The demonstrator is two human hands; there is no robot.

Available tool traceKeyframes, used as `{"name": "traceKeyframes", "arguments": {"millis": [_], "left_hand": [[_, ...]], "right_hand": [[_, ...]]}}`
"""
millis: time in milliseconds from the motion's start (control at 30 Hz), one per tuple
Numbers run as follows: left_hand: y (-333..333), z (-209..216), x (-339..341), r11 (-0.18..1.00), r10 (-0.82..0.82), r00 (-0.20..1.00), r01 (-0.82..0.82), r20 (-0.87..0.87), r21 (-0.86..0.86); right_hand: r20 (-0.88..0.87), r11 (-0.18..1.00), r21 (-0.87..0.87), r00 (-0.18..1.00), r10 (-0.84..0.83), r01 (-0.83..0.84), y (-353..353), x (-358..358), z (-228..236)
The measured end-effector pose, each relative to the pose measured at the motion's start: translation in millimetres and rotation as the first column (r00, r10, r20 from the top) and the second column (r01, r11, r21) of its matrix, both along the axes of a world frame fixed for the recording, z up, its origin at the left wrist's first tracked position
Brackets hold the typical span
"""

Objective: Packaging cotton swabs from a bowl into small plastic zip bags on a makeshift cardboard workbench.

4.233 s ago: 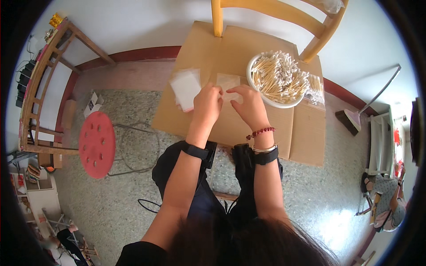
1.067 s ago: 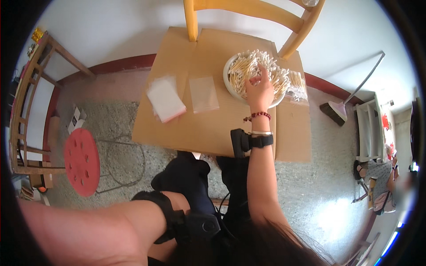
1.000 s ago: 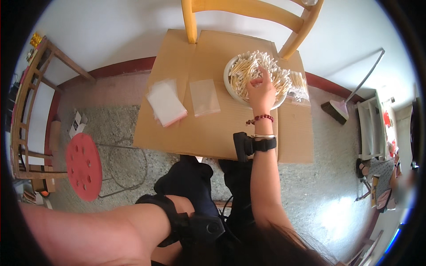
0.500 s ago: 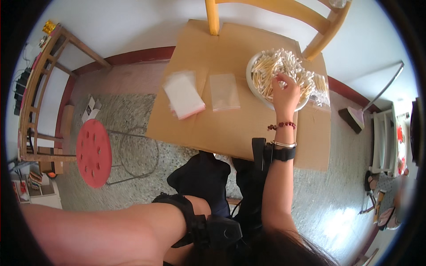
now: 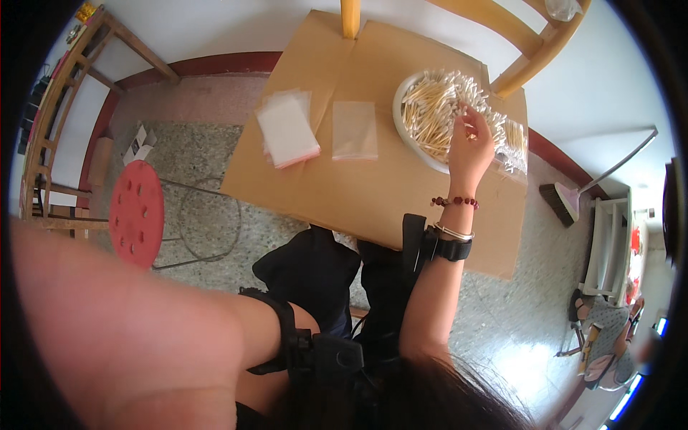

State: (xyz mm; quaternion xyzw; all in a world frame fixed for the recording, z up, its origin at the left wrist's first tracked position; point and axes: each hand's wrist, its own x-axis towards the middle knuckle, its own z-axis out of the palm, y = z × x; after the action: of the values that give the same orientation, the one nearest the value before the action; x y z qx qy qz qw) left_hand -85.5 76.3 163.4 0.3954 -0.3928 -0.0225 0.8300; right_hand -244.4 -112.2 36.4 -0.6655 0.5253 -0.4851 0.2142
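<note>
My right hand (image 5: 474, 147) reaches into a white bowl (image 5: 398, 118) heaped with cotton swabs (image 5: 430, 115). Its fingers are curled and closed around a few swab ends; how many they hold is hidden. Against the bowl's right side lie clear bags filled with swabs (image 5: 514, 140). Left of the bowl, a single flat clear zip bag (image 5: 355, 131) rests on the cardboard. A stack of clear bags (image 5: 288, 132) lies further left. Very near the camera, my left hand (image 5: 122, 322) is large and blurred at the lower left, its fingers not distinguishable.
Cardboard (image 5: 337, 197) covers the seat of a wooden chair (image 5: 494, 29). A red round stool (image 5: 136, 215) stands to the left, below a wooden rack (image 5: 93, 68). A broom (image 5: 562, 201) leans by the right wall.
My left hand has come up closer to the camera at the left. My right hand has shifted slightly rightward over the swabs. The whole view has tilted a little.
</note>
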Motion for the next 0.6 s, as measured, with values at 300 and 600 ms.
{"name": "traceKeyframes", "arguments": {"millis": [300,600], "left_hand": [[-37.2,-11.3,-1.5,0.999,-0.006,0.996,0.003,-0.088,-0.033],[-102.5,-72.2,-27.2,0.827,-0.118,0.94,-0.086,0.321,0.556]], "right_hand": [[0.271,0.991,-0.064,0.954,0.131,-0.118,8.7,5.2,6.3],[0.345,0.938,-0.218,0.878,0.331,-0.269,30.5,23.2,38.2]]}}
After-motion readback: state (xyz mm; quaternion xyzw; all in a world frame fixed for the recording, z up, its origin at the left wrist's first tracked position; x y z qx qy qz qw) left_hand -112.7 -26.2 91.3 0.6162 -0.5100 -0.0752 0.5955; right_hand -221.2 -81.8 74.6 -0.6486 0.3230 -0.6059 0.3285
